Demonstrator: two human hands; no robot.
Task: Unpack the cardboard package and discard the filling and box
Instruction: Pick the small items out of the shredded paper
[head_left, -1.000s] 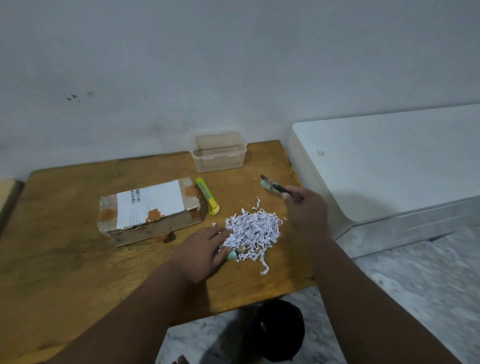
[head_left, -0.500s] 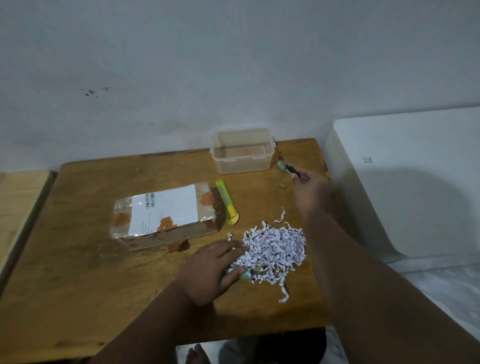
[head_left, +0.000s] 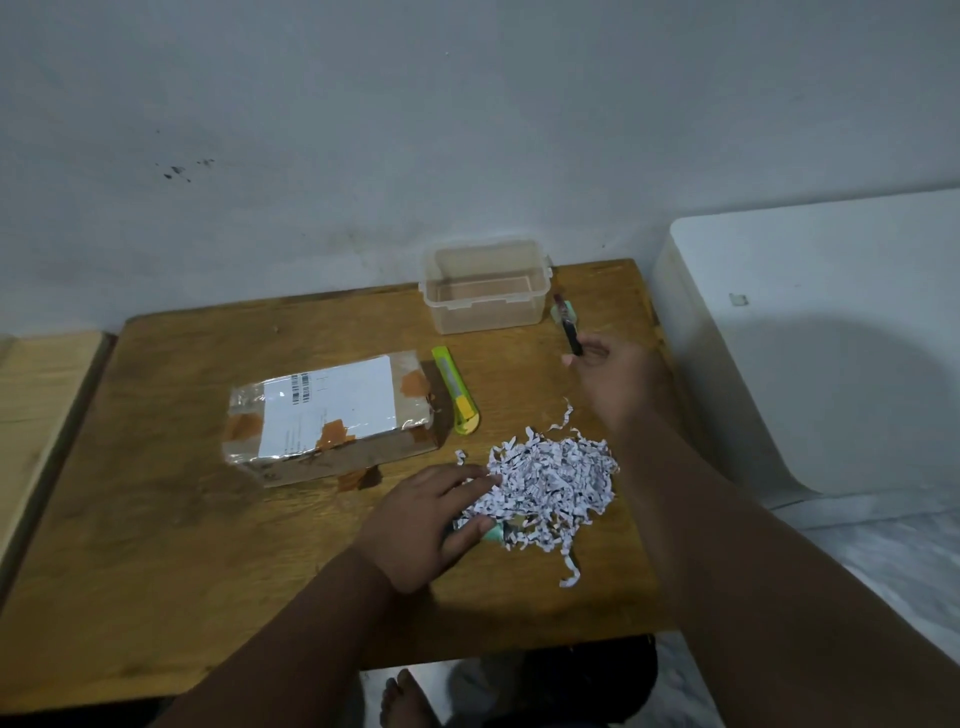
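Observation:
The cardboard box (head_left: 332, 415), wrapped in clear tape with a white label, lies shut on the wooden table (head_left: 156, 519). A pile of white shredded paper filling (head_left: 550, 483) sits to its right. My left hand (head_left: 426, 525) rests flat on the pile's left edge, fingers apart, thumb against a small mint-green item (head_left: 493, 533) half hidden under the shreds. My right hand (head_left: 608, 374) reaches toward the back right corner, fingertips pinched on the near end of a dark pen (head_left: 570, 327). The pen's far end lies beside another mint-green piece (head_left: 563, 312).
A yellow-green utility knife (head_left: 456, 389) lies just right of the box. An empty clear plastic container (head_left: 485, 286) stands at the table's back edge. A white cabinet (head_left: 810, 338) adjoins the table on the right, a lighter wooden surface (head_left: 36, 415) on the left. A bare foot (head_left: 405, 696) shows below.
My right hand has carried the pen and mint-green piece from beside the shredded paper to the back right corner, next to the clear container. My left hand has stayed on the pile.

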